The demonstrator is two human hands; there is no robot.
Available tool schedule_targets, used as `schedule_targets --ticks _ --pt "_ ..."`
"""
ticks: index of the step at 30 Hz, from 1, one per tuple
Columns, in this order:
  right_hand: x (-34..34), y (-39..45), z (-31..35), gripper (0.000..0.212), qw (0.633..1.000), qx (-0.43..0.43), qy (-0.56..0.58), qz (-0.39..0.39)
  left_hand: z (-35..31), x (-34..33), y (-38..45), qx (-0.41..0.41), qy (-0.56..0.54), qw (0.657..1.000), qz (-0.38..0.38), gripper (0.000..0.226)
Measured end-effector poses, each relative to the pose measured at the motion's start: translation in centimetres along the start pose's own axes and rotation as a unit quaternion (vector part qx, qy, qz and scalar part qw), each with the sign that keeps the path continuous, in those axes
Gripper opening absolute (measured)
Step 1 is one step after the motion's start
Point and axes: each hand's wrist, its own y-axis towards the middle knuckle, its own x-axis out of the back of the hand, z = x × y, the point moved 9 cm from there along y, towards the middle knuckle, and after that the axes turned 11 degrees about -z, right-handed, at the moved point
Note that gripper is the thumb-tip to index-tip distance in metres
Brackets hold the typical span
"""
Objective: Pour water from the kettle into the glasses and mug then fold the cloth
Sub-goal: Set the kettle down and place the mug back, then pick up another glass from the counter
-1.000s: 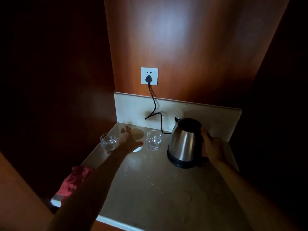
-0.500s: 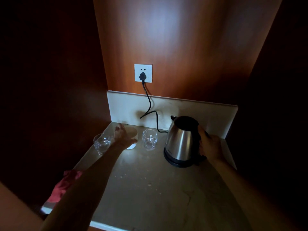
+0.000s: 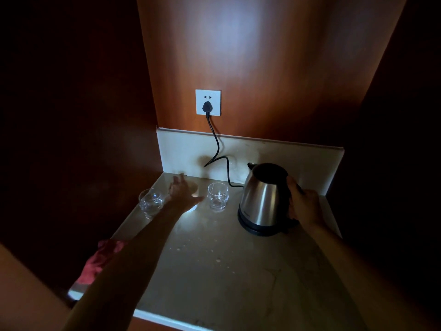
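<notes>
A steel kettle (image 3: 261, 199) with a black lid stands on its black base at the right of the counter. My right hand (image 3: 303, 204) is closed around its handle. My left hand (image 3: 182, 194) wraps over a white mug (image 3: 194, 187) at the back left and hides most of it. One clear glass (image 3: 150, 201) stands just left of that hand and seems to hold some water. A second glass (image 3: 217, 197) stands just right of it. A red cloth (image 3: 100, 261) lies crumpled at the counter's front left edge, partly behind my left forearm.
The pale stone counter (image 3: 226, 271) sits in a dark wooden niche with walls close on both sides. A black cord (image 3: 217, 144) runs from a white wall socket (image 3: 208, 102) down to the kettle base. Small droplets speckle the counter's middle.
The view has shifted slightly. My left hand stays over the mug with its fingers reaching a bit farther back; my right hand keeps its hold on the kettle handle.
</notes>
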Motion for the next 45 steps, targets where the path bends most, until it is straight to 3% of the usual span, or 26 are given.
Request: schedule_targets --ticks 2,7,11,16,23,45 --pt "-0.1 0.0 0.0 0.061 1.0 0.002 -0.004 0.005 -2.4 0.1 -0.6 -0.068 -0.004 0.998 -0.019 0.094" --pt "-0.2 -0.1 0.1 0.06 1.0 0.005 0.004 0.013 -6.9 -1.5 -3.0 -0.104 -0.076 0.991 -0.018 0.096" --pt "-0.2 -0.3 0.2 0.061 1.0 0.001 0.01 0.014 -6.9 -3.6 -3.3 -0.049 -0.069 0.996 -0.004 0.098" --pt "-0.3 -0.1 0.2 0.067 1.0 0.004 0.006 0.012 -5.4 -4.7 -2.5 -0.015 -0.061 0.998 -0.017 0.084" --pt "0.0 0.2 0.1 0.065 1.0 0.018 0.001 0.008 -5.3 -3.4 -3.3 -0.018 -0.082 0.996 -0.032 0.083" --pt "0.3 -0.3 0.4 0.066 0.999 0.015 0.01 0.027 -2.7 1.8 -16.8 -0.037 -0.061 0.996 -0.045 0.087"
